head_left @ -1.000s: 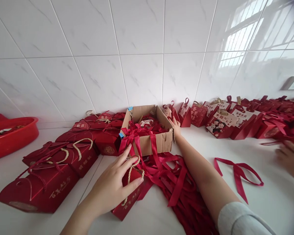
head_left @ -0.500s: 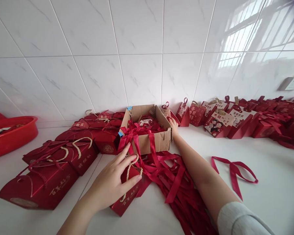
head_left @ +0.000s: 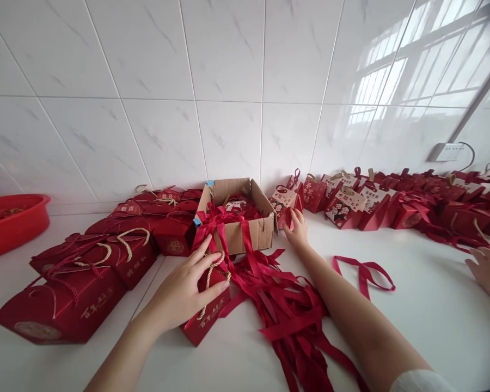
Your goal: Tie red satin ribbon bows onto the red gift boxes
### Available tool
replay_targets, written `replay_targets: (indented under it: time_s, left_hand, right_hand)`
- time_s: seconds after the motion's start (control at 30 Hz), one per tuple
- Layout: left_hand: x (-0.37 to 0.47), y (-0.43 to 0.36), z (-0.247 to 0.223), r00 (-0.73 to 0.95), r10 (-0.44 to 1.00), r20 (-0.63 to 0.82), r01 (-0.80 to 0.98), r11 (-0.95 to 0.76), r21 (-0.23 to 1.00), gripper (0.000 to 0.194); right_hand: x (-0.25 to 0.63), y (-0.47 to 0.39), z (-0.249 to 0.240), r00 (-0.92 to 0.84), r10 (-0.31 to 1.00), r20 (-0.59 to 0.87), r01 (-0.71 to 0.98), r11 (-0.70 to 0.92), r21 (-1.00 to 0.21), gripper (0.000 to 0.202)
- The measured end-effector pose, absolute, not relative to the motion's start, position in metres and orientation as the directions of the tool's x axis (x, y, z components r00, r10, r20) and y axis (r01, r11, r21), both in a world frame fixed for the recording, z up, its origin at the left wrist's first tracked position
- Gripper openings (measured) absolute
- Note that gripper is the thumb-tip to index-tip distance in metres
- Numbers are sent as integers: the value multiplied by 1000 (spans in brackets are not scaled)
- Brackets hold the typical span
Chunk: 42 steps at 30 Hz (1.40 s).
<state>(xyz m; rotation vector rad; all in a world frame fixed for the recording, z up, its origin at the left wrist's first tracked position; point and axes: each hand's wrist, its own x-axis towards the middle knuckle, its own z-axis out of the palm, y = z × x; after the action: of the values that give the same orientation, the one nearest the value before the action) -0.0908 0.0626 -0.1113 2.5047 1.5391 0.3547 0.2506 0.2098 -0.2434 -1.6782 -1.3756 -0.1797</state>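
Note:
My left hand point(head_left: 183, 288) lies over a red gift box point(head_left: 206, 321) with a gold rope handle point(head_left: 212, 275). Its fingers are stretched out and apart on the box's top. My right hand point(head_left: 297, 231) reaches past the cardboard box point(head_left: 239, 239), its fingers closed at the right side of a small peaked candy box point(head_left: 283, 202) with a cartoon couple on its front. Part of that grip is hidden. Red ribbons point(head_left: 245, 231) hang over the cardboard box's front edge, and a heap of loose ribbons point(head_left: 294, 321) spreads between my arms.
Larger red gift boxes point(head_left: 77, 299) stand grouped at left, beside a red plastic basin point(head_left: 16, 228). Several small candy boxes point(head_left: 347, 209) line the tiled wall at right. One ribbon point(head_left: 365, 275) lies apart. Another person's hand point(head_left: 488, 272) shows at the right edge.
The view has turned slightly right. The small candy box has come out from beside the cardboard box and now shows its printed front. Another person's hand has appeared at right; my left hand stays put.

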Motion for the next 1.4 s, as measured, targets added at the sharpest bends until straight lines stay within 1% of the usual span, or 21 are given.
replay_targets:
  time_s: [0.2, 0.33, 0.6, 0.73, 0.83, 0.87, 0.93, 1.03, 1.1, 1.17, 1.23, 1.3, 1.33, 1.4]
  left_hand:
    - [-90, 62, -111, 433, 889, 148, 841, -458, 289, 60]
    - [-90, 61, -110, 429, 888, 162, 841, -459, 287, 57]
    - [-90, 64, -114, 423, 896, 138, 851, -445, 280, 60]
    - [-91, 66, -115, 432, 890, 145, 848, -456, 271, 60]
    - [-92, 66, -116, 443, 882, 158, 841, -470, 269, 59]
    - [-93, 66, -117, 444, 882, 159, 840, -471, 269, 59]
    - [-94, 66, -117, 444, 881, 163, 836, -473, 278, 59]
    - [-94, 65, -117, 442, 878, 183, 829, -478, 291, 58]
    - [-93, 64, -116, 440, 880, 178, 830, -474, 295, 58]
    - [-92, 63, -115, 435, 886, 160, 836, -464, 294, 59]
    - [-90, 61, -113, 427, 894, 140, 844, -449, 292, 59]
    - [-89, 60, -111, 415, 900, 130, 851, -435, 293, 60]
    - [-88, 59, -110, 413, 901, 129, 852, -433, 296, 60]
    - [-87, 57, -108, 420, 898, 135, 845, -441, 302, 60]
  right_hand:
    - [280, 178, -239, 429, 662, 614, 836, -33, -548, 52]
    - [293, 161, -236, 469, 648, 600, 835, -103, -541, 59]
    - [327, 157, -227, 636, 598, 488, 751, -335, -569, 63]
    - [333, 168, -230, 649, 647, 401, 726, -367, -581, 69]
    - [330, 168, -232, 658, 656, 369, 700, -352, -622, 72]
    - [328, 166, -232, 664, 645, 377, 691, -338, -639, 69]
    - [323, 160, -225, 679, 606, 414, 676, -297, -674, 57]
    - [314, 151, -201, 695, 519, 497, 667, -208, -715, 39]
    - [305, 147, -176, 681, 485, 549, 676, -128, -726, 33]
    - [293, 141, -149, 621, 508, 596, 703, -25, -711, 34]
    - [274, 131, -124, 480, 610, 630, 733, 114, -670, 34]
    - [249, 117, -109, 239, 749, 617, 735, 276, -619, 31]
    - [234, 109, -105, 109, 790, 603, 727, 350, -591, 29]
    - [205, 95, -105, -91, 800, 593, 705, 473, -529, 33]
